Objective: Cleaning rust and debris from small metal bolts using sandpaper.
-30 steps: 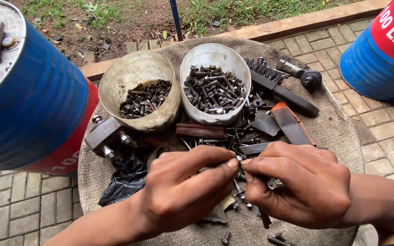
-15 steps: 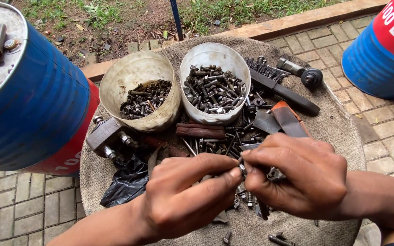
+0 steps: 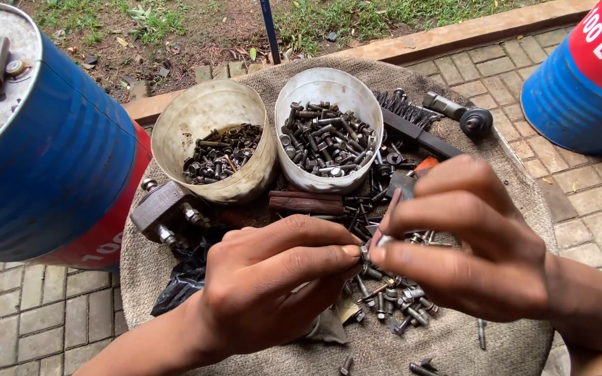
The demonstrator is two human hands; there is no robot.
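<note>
My left hand (image 3: pixel 273 285) and my right hand (image 3: pixel 472 240) meet above a loose pile of bolts (image 3: pixel 398 296) on a burlap-covered round surface (image 3: pixel 510 338). Between the fingertips of both hands sits one small bolt (image 3: pixel 369 252), pinched from either side. Behind the hands stand two cut white plastic tubs: the left tub (image 3: pixel 210 111) holds dark nuts and bolts, the right tub (image 3: pixel 329 87) is heaped with greyer bolts.
A blue and red drum (image 3: pixel 43 160) stands at the left, another drum (image 3: pixel 587 83) at the upper right. A wire brush (image 3: pixel 412 122), a rusty metal bar (image 3: pixel 306 204), a clamp-like part (image 3: pixel 161 209) and a black bag (image 3: pixel 182 282) lie around the tubs. Brick paving surrounds everything.
Both hands have risen and drawn closer to the camera with the small bolt between them. My right hand has turned, its fingers now more spread above the pile.
</note>
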